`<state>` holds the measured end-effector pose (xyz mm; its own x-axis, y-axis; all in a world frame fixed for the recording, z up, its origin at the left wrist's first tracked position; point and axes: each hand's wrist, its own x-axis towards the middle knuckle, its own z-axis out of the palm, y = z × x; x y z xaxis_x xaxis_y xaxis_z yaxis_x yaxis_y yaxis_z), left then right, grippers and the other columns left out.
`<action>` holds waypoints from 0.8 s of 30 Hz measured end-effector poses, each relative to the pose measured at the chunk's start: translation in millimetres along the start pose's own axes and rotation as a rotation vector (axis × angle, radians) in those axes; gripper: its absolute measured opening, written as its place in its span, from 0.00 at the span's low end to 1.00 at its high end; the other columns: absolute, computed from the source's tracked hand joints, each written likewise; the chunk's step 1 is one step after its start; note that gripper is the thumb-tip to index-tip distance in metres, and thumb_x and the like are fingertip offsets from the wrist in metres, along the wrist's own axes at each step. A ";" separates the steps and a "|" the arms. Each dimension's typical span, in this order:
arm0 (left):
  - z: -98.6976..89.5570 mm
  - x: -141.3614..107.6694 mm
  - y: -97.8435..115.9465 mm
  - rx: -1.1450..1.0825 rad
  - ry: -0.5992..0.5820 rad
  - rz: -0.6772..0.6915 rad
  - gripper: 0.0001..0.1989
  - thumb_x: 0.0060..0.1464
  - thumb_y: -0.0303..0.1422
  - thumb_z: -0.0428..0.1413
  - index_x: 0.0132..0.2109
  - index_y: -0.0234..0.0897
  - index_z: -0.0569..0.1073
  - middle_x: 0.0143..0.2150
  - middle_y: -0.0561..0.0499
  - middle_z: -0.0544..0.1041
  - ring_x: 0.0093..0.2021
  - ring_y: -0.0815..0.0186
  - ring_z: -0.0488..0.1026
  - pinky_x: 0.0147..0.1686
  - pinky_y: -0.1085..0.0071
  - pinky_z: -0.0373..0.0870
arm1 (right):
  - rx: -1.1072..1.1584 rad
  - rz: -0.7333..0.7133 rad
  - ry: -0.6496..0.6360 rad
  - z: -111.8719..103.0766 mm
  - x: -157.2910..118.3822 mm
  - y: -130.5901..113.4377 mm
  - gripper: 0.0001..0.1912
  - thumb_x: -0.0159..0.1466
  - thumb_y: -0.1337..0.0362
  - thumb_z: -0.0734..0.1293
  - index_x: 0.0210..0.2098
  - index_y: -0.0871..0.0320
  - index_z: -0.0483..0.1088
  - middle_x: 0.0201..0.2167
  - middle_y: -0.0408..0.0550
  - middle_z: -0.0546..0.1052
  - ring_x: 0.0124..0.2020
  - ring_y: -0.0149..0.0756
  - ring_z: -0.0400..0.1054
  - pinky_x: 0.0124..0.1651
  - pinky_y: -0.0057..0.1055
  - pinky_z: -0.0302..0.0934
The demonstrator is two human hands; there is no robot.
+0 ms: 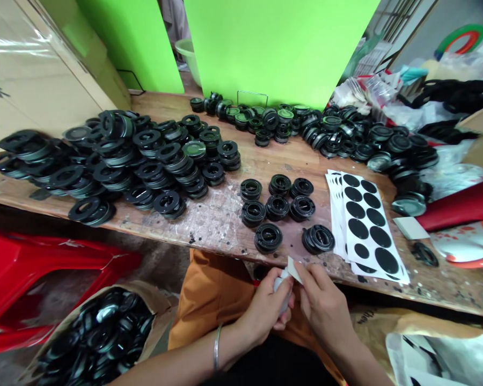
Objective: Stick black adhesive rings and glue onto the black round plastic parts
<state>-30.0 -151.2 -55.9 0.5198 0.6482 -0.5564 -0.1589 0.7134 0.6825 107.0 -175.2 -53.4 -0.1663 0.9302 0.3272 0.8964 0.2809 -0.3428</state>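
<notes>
Left hand (269,303): fingers curled round a small pale-grey piece (284,298), at five o'clock in my view.
Right hand (322,295): I see its fingertips pinching a thin flat white piece (293,270).
Round black parts (277,207): grouped on the brown wooden table (209,230), twelve o'clock from the hands.
White sheets of black discs (371,256): two o'clock.
</notes>
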 end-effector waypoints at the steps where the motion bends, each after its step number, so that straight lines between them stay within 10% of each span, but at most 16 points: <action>1: -0.5 0.2 -0.5 -0.001 -0.003 -0.001 0.16 0.57 0.48 0.51 0.40 0.41 0.58 0.25 0.59 0.64 0.15 0.77 0.54 0.11 0.83 0.42 | -0.006 -0.001 0.009 -1.4 1.1 -0.7 0.19 0.71 0.66 0.53 0.54 0.66 0.68 0.33 0.52 0.69 0.33 0.37 0.67 0.37 0.31 0.65; 24: 0.8 1.4 -2.6 0.010 0.004 0.012 0.14 0.58 0.46 0.50 0.41 0.41 0.58 0.25 0.60 0.64 0.14 0.78 0.53 0.11 0.83 0.41 | -0.146 0.016 0.035 -4.9 16.6 10.1 0.14 0.70 0.69 0.55 0.50 0.59 0.69 0.34 0.48 0.71 0.33 0.34 0.66 0.33 0.28 0.58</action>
<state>-28.2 -152.4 -58.1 0.5144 0.6576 -0.5504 -0.1566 0.7031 0.6936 115.3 -158.0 -47.0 -0.1390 0.9249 0.3538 0.9495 0.2260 -0.2177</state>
